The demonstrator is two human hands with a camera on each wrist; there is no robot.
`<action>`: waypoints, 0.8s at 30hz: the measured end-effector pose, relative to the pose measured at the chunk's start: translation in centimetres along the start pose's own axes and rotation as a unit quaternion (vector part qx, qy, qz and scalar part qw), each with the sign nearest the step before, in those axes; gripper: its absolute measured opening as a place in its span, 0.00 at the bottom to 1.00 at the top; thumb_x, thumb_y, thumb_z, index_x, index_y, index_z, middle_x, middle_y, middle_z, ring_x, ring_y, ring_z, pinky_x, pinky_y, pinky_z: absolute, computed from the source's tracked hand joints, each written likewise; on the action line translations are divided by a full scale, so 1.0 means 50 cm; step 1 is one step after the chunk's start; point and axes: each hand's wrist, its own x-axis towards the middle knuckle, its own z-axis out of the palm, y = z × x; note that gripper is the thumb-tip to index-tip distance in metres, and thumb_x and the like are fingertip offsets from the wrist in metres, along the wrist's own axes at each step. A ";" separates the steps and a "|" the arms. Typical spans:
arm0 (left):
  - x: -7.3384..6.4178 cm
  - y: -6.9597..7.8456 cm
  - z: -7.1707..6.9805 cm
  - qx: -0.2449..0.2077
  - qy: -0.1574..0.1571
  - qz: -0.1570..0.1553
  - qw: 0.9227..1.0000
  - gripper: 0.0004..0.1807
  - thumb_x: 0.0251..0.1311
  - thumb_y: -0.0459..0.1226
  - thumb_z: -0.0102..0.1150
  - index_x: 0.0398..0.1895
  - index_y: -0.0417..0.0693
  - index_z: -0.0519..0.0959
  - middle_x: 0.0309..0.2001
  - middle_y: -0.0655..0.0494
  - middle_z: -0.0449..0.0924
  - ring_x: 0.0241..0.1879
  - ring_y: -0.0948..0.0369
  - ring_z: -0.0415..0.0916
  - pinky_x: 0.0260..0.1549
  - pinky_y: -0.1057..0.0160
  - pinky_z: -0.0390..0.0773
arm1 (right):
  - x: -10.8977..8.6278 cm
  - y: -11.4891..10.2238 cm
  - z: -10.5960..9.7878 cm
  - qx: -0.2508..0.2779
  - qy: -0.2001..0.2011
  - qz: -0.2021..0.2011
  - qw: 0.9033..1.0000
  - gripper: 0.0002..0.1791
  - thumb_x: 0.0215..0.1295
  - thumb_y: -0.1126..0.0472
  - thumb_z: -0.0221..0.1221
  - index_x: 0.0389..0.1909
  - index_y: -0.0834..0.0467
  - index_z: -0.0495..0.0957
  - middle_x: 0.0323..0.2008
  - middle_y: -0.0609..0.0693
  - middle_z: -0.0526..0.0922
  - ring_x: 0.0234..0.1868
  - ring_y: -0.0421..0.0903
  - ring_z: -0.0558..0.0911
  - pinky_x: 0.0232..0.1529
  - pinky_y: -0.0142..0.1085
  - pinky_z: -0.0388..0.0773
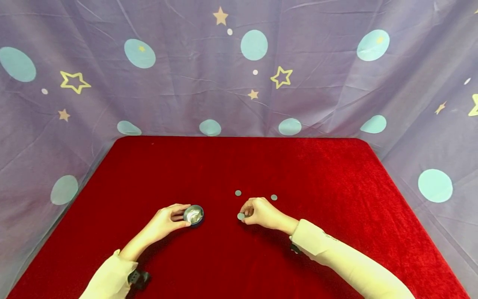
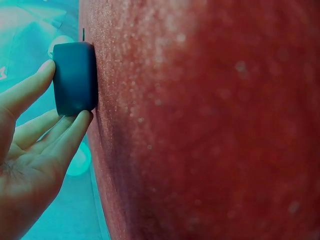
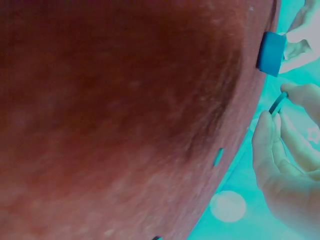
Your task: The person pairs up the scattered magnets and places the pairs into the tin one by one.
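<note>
My left hand [image 1: 164, 223] holds a small round dark-blue cup [image 1: 193, 215] by its side, thumb and fingers around it. The cup has a shiny silver inside. Its dark outer wall [image 2: 75, 79] appears in the left wrist view, upright at the red cloth. To the right, my right hand [image 1: 264, 214] pinches a small pale disc [image 1: 240, 216] between thumb and fingertips; the right wrist view shows that thin disc [image 3: 278, 103] nearly edge-on, off the cloth. Two similar discs lie beyond the right hand: one disc [image 1: 238, 193] ahead of it, another disc [image 1: 274, 197] farther right.
A red velvety cloth [image 1: 231, 166] covers the table. Behind and at both sides hangs a purple curtain [image 1: 317, 95] with stars and pale blue dots. Dark wrist cameras are strapped under both cream sleeves [image 1: 343, 253].
</note>
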 end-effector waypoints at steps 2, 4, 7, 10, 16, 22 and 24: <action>0.000 0.002 0.000 -0.001 0.001 -0.004 1.000 0.28 0.46 0.35 0.64 0.51 0.29 0.70 0.47 0.36 0.72 0.44 0.46 0.75 0.39 0.63 0.76 | 0.007 -0.007 0.002 0.007 -0.002 0.004 1.000 0.06 0.49 0.66 0.62 0.30 0.60 0.80 0.26 0.46 0.76 0.28 0.39 0.75 0.29 0.26 0.73; 0.000 0.002 -0.001 0.000 -0.002 -0.004 1.000 0.28 0.47 0.35 0.64 0.51 0.29 0.69 0.47 0.36 0.71 0.44 0.46 0.75 0.39 0.63 0.76 | 0.014 -0.014 0.005 0.013 -0.003 0.003 1.000 0.06 0.49 0.66 0.62 0.31 0.61 0.80 0.26 0.46 0.76 0.28 0.39 0.75 0.29 0.26 0.73; 0.001 0.002 -0.001 0.000 -0.002 -0.003 1.000 0.28 0.47 0.35 0.64 0.51 0.28 0.69 0.47 0.35 0.71 0.43 0.45 0.75 0.39 0.62 0.76 | 0.027 -0.023 0.012 0.019 -0.006 0.000 1.000 0.06 0.49 0.66 0.62 0.31 0.61 0.80 0.26 0.47 0.77 0.29 0.40 0.75 0.29 0.26 0.73; 0.001 0.001 0.000 0.001 -0.001 -0.002 1.000 0.28 0.47 0.35 0.64 0.51 0.28 0.70 0.47 0.34 0.71 0.43 0.45 0.75 0.39 0.62 0.76 | 0.039 -0.030 0.021 0.020 -0.007 -0.007 1.000 0.07 0.48 0.67 0.62 0.31 0.62 0.80 0.25 0.47 0.77 0.28 0.40 0.75 0.29 0.25 0.73; -0.001 -0.001 0.002 -0.004 -0.002 -0.010 1.000 0.28 0.46 0.35 0.65 0.51 0.29 0.69 0.47 0.35 0.72 0.44 0.44 0.74 0.39 0.62 0.76 | 0.058 -0.044 0.034 0.043 -0.009 -0.001 0.999 0.07 0.49 0.66 0.63 0.32 0.62 0.80 0.26 0.47 0.77 0.28 0.37 0.75 0.29 0.24 0.73; 0.000 -0.005 0.001 -0.003 -0.006 -0.009 1.000 0.29 0.46 0.35 0.64 0.52 0.30 0.69 0.48 0.35 0.71 0.44 0.44 0.74 0.40 0.62 0.76 | 0.073 -0.053 0.046 0.050 -0.005 0.004 0.999 0.07 0.49 0.66 0.63 0.32 0.61 0.80 0.26 0.47 0.77 0.28 0.37 0.75 0.29 0.24 0.73; 0.000 -0.006 0.001 -0.004 -0.005 -0.009 1.000 0.29 0.46 0.35 0.64 0.52 0.30 0.69 0.48 0.35 0.71 0.44 0.44 0.74 0.40 0.62 0.76 | 0.077 -0.055 0.051 0.053 -0.006 0.006 0.999 0.07 0.49 0.66 0.63 0.32 0.62 0.80 0.26 0.47 0.78 0.28 0.37 0.75 0.30 0.24 0.72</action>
